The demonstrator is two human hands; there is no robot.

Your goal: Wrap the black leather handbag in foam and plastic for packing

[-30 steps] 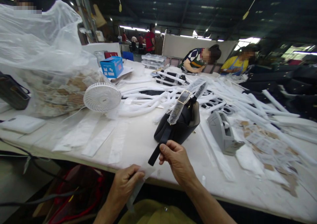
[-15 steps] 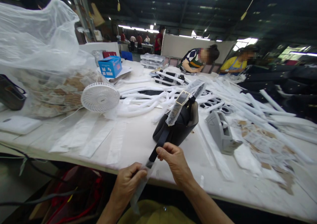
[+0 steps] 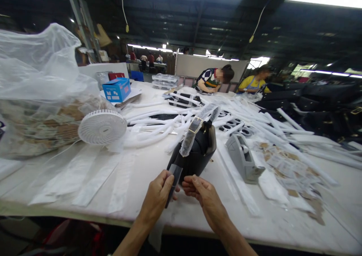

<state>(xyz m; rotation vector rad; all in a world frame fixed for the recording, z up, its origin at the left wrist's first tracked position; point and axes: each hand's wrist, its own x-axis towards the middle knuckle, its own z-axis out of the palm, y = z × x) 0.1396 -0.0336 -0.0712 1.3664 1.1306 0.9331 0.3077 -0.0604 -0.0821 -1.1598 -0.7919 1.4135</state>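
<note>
A black handbag (image 3: 201, 154) stands on the white table in front of me. Clear plastic film covers part of its strap around a gold-coloured buckle (image 3: 195, 124). My left hand (image 3: 158, 192) grips the lower stretch of the black strap (image 3: 170, 196), thumb on top and fingers behind. A clear plastic sleeve (image 3: 176, 170) lies around the strap just above that thumb. Close to the bag's lower side is my right hand (image 3: 203, 195), thumb and fingertips pressed together beside the strap. Whether anything is pinched there, I cannot make out.
A white fan (image 3: 102, 127) and a large clear plastic bag of packets (image 3: 53, 124) stand left. White wrapped strips (image 3: 158, 135) cover the middle. A grey tape dispenser (image 3: 243, 158) and loose packets (image 3: 285, 165) lie right. Two people work across the table.
My left hand and the plastic sleeve have moved up the strap toward the bag. My right hand has come off the strap, now just right of it. The view has tilted upward.
</note>
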